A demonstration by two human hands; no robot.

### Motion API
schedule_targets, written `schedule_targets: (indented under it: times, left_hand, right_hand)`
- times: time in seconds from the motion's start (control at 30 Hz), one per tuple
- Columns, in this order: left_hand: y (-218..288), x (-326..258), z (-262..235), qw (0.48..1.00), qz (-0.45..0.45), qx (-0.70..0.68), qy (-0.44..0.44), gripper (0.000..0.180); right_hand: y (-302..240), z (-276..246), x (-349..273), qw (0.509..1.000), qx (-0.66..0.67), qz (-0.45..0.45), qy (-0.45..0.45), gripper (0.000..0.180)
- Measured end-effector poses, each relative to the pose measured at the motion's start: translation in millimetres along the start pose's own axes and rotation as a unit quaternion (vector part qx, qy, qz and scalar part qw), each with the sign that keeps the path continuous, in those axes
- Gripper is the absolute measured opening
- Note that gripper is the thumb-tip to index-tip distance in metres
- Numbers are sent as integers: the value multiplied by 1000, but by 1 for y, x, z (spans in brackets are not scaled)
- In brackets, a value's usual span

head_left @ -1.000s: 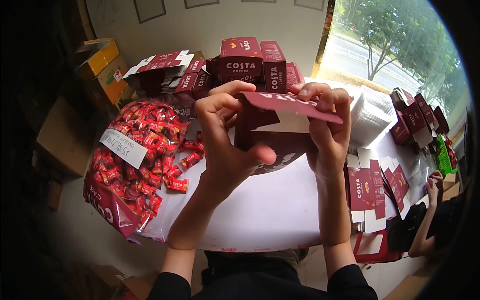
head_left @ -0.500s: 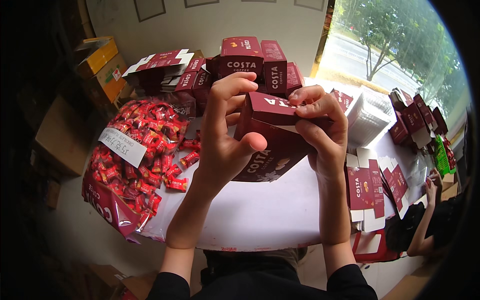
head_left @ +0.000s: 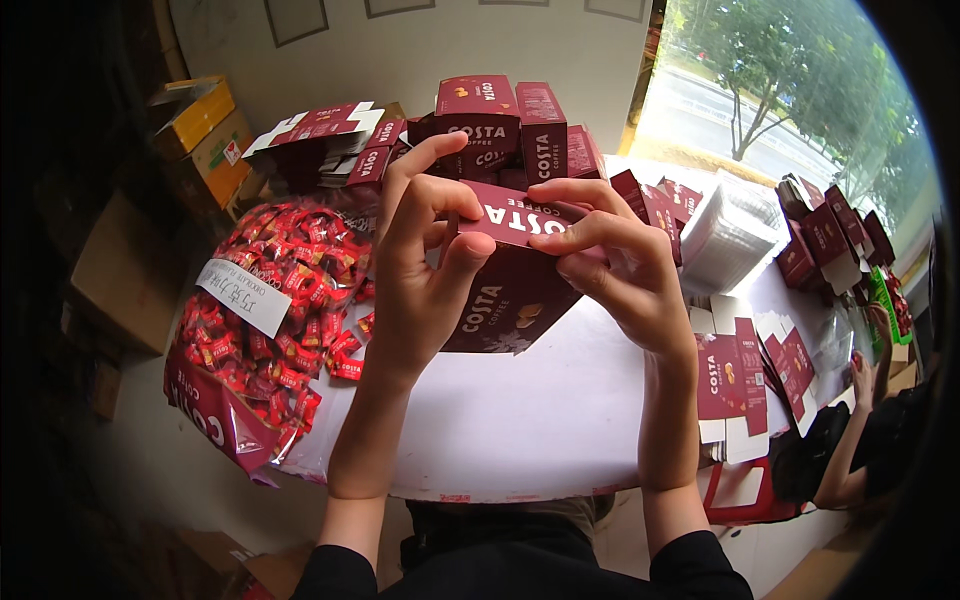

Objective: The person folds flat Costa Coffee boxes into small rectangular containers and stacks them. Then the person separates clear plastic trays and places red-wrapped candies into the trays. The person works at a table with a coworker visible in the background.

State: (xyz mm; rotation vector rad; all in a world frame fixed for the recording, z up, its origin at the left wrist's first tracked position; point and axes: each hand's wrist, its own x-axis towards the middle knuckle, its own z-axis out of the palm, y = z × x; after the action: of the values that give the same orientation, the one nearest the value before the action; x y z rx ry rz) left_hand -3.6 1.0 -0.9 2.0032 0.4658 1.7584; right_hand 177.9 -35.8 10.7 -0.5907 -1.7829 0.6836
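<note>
Both my hands hold one dark red cardboard box (head_left: 505, 300) above the white table (head_left: 520, 420). My left hand (head_left: 420, 270) grips its left side, thumb pressed on the front panel and fingers curled over the top flap. From the right, my right hand (head_left: 620, 265) pinches the top flap with its fingertips. The box is tilted, its printed front facing me.
A big open bag of small red wrapped sweets (head_left: 265, 320) lies at the left. Assembled red boxes (head_left: 500, 125) stand at the back, flat box blanks (head_left: 735, 375) at the right. Brown cartons (head_left: 205, 125) stack at far left. Another person's hand (head_left: 860, 370) is at the right edge.
The open flap that stuck out a second ago has been folded down onto the box. The box has turned so its printed front faces me, and my hands have closed in on its top.
</note>
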Motion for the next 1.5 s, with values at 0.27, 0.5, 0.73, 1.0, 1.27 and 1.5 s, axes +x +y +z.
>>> schedule_targets:
  times: [0.27,0.5,0.73,1.0,1.27,1.5]
  left_hand:
    - [16,2,-9,981,-19,126,-145,51]
    - [25,10,-36,997,3,14,76,28]
    - [25,10,-43,995,0,-27,98,18]
    - [25,9,-32,998,-12,-40,49,14]
    - [17,10,-26,999,-21,1,37,14]
    - [14,12,-31,999,-31,23,33,15]
  right_hand:
    - [-11,-28,-4,964,-149,160,-150,41]
    - [-1,-93,-24,927,-71,32,367,58]
    - [80,-82,-19,823,-391,49,408,89]
    - [142,-65,-30,805,-497,153,284,92]
    - [27,-56,-31,781,-572,208,140,58]
    - [-47,-75,-133,650,-623,410,145,47]
